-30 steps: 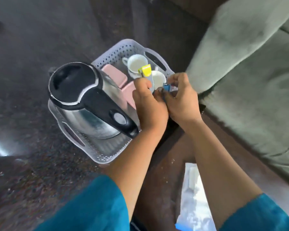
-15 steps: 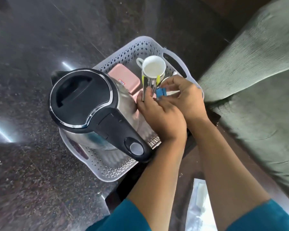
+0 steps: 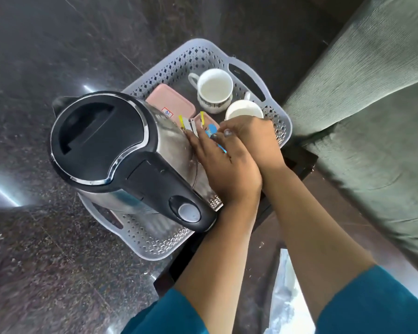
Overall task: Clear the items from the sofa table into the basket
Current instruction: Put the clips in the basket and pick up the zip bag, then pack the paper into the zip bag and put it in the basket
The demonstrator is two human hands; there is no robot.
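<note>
A grey perforated basket (image 3: 204,43) holds a steel kettle with a black lid (image 3: 101,141), a pink box (image 3: 169,102) and two white cups (image 3: 215,88) (image 3: 244,111). Both my hands reach down into the basket beside the kettle. My left hand (image 3: 223,167) holds a small metal tool with yellow tips (image 3: 191,122), which sticks out past my fingertips. My right hand (image 3: 251,135) pinches a small blue item (image 3: 211,130) against a second pink box; most of the blue item is hidden between my hands.
A green sofa (image 3: 372,116) fills the right side. The dark wooden sofa table (image 3: 263,239) lies under my forearms, with a white plastic packet (image 3: 285,300) on it. Dark speckled stone floor (image 3: 46,56) surrounds the basket on the left.
Both hands have dropped from above the cups to low inside the basket next to the kettle, carrying the yellow-tipped tool and the blue item down with them.
</note>
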